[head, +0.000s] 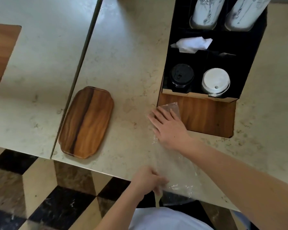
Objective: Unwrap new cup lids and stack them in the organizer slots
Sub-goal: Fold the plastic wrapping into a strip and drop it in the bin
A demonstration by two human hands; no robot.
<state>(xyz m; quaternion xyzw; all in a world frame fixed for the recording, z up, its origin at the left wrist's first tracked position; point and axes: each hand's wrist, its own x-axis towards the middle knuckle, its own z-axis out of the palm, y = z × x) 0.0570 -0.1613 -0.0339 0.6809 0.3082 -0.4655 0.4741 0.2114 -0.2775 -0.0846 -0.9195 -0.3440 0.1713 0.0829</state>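
- a long clear plastic wrapper sleeve [176, 170] lies flat on the pale marble-look countertop [126, 67]; its long axis runs from the near table edge up and slightly left toward the organizer, far end resting on the brown wooden board [209, 115].
- the right hand [168, 125] lies flat on the sleeve's far part, fingers straight and slightly spread, pointing up-left, pressing the plastic down.
- the left hand [148, 180] is curled at the near table edge, pinching the sleeve's near end; a thin tan strip hangs below it.
- the black compartmented organizer [249, 67] stands on the board, just beyond the sleeve's far end.
- its front left slot holds a stack of black cup lids [181, 75], the front right a stack of white cup lids [215, 81].
- behind them sits crumpled white paper [192, 44], and at the back two white patterned cup stacks [206, 12].
- an oblong brown wooden tray [86, 122] lies well left of the sleeve.
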